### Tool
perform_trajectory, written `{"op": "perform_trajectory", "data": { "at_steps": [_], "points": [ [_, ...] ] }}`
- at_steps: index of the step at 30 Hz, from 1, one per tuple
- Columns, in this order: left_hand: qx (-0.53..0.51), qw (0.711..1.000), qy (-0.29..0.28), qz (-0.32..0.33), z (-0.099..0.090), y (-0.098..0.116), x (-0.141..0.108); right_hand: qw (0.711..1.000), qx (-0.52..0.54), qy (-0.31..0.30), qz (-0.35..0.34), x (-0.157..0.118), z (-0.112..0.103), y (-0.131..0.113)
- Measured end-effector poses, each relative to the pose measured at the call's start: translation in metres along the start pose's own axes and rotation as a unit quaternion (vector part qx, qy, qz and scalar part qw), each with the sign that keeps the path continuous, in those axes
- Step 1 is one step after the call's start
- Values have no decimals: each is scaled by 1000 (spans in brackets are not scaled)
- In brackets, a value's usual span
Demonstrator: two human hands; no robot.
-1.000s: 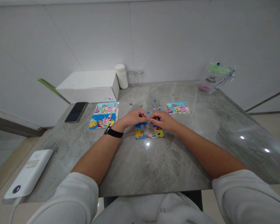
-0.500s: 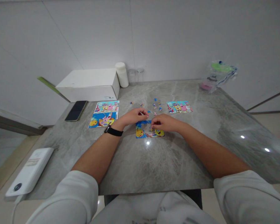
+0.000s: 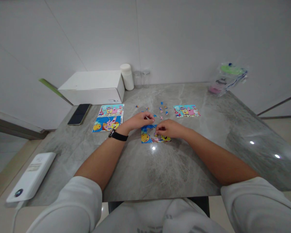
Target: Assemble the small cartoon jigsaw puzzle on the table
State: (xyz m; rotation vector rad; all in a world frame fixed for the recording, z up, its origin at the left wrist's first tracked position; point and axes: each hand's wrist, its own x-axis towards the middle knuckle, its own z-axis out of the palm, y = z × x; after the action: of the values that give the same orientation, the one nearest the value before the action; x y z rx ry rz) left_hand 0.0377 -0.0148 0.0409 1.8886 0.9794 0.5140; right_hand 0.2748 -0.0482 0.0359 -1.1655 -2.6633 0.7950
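A partly assembled cartoon jigsaw puzzle (image 3: 145,137) lies flat on the grey stone-patterned table, with a gap in its middle. My right hand (image 3: 171,128) is over its right part, thumb and fingertips pinched on a small puzzle piece (image 3: 156,134) at the gap. My left hand (image 3: 143,120) rests at the puzzle's upper left edge, fingers curled together; whether anything is between them I cannot make out. Several loose puzzle pieces (image 3: 161,110) are scattered just beyond both hands.
Left of the puzzle lie a printed picture sheet (image 3: 108,124) and a phone (image 3: 79,114). Another picture card (image 3: 187,111) lies right. Behind stand a white box (image 3: 89,85), a white bottle (image 3: 127,77) and clear jars (image 3: 145,80). A plastic bag (image 3: 226,79) sits back right, a power bank (image 3: 31,176) front left.
My right hand has shifted very slightly left over the puzzle, the piece at its fingertips with it. My left hand stays in place.
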Motion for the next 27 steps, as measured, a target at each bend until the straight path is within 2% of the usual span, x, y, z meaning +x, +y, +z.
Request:
{"op": "perform_trajectory", "data": {
  "at_steps": [5,10,12,14,17,19,23,27],
  "points": [
    [4,1000,4,-12,-1,-5,1,999,-32,10,18,1,3,0],
    [6,999,32,-10,-3,-8,3,998,-48,14,24,0,3,1],
    [26,997,72,3,-5,-9,4,998,-57,16,25,0,1,0],
    [61,987,147,20,-9,-10,4,997,-64,23,24,0,0,-1],
    [99,957,270,26,-18,-13,1,997,-72,32,18,-1,1,-5],
    [106,940,323,10,-24,-17,0,996,-82,30,14,-1,3,-8],
    [107,922,370,-24,-30,-29,-1,995,-98,20,14,0,8,-10],
    [120,922,368,-27,-31,-40,-1,996,-91,9,10,1,10,-7]
  ]
}}
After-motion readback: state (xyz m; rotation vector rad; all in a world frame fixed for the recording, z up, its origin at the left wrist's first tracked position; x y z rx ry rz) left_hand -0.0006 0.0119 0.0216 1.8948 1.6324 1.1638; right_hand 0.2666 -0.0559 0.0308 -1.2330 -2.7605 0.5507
